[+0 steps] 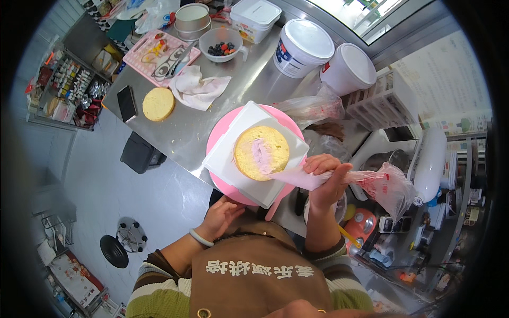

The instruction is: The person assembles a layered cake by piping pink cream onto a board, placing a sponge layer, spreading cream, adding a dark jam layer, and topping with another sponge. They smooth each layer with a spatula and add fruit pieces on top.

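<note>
My right hand [328,181] is closed around a plastic piping bag [304,177] of pale pink cream. The bag's tip rests at or just over the lower right edge of a round sponge cake layer [278,153], which has a patch of pink cream [261,156] on its middle. The cake sits on a white square board [222,159] on a pink round turntable [216,133]. At the turntable's near left edge is my left hand [224,214], fingers loosely bent; whether they touch the rim is unclear. A second sponge layer [158,104] lies on the steel table.
Left on the steel table [179,137] lie a phone [127,104], a white cloth [199,89] and a pink cutting board [139,59] with a knife. Behind are a bowl of berries [221,45] and white buckets [304,47]. A stand mixer [429,167] and shelves stand at right.
</note>
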The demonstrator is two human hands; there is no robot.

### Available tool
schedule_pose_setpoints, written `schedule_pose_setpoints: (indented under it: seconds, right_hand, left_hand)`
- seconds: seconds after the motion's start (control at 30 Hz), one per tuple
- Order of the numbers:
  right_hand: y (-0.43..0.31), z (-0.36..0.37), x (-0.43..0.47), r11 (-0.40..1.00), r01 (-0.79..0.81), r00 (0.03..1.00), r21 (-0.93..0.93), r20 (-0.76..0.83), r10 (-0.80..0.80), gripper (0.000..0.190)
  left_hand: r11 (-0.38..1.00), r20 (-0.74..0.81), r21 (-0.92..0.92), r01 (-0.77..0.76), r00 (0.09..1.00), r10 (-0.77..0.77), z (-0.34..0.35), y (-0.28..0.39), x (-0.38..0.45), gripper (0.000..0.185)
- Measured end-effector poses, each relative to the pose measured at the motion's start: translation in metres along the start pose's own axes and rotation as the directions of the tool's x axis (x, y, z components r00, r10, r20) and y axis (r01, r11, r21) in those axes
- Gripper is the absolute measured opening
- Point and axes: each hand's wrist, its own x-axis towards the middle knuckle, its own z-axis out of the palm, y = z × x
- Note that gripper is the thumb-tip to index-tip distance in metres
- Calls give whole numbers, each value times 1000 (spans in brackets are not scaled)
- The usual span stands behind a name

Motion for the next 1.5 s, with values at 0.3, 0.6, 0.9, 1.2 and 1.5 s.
schedule_pose_setpoints:
  seconds: [0.3,0.6,0.9,1.2,1.5]
  right_hand:
    - [3,4,4,1000,9,1000,-9,26,-9,66]
    - [2,2,8,997,-34,999,63,23,33,70]
    - [1,4,12,1000,12,996,8,90,-12,68]
    - [4,2,13,998,38,994,50,97,-43,64]
    - [2,6,19,993,120,983,-5,138,-119,60]
  left_hand:
    - [993,-15,69,-97,995,98,-21,32,-3,42]
    - [993,-57,-26,-116,992,114,-45,56,5,43]
    - [999,40,-43,2,999,0,-44,76,10,52]
    - [997,160,-75,-7,987,19,-57,85,22,55]
    - [992,182,-111,-59,980,79,-64,97,24,58]
